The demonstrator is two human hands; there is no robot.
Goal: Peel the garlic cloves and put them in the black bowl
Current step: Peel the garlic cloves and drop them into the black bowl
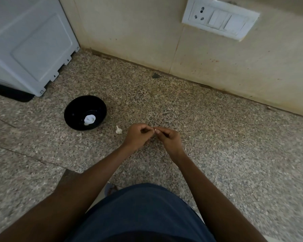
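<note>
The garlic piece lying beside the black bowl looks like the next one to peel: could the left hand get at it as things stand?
Probably yes. The garlic piece lies on bare counter just left of the left hand, with nothing between, though both hands seem busy pinching something small.

text: none legible | labels: none | brands: none | numbers: none | signs: none

Before you: desk (pixel 199 119) of speckled polished granite; black bowl (pixel 85 113), glossy; wall tiles (pixel 129 32), smooth cream glaze; switch plate (pixel 220 17), white plastic.
</note>
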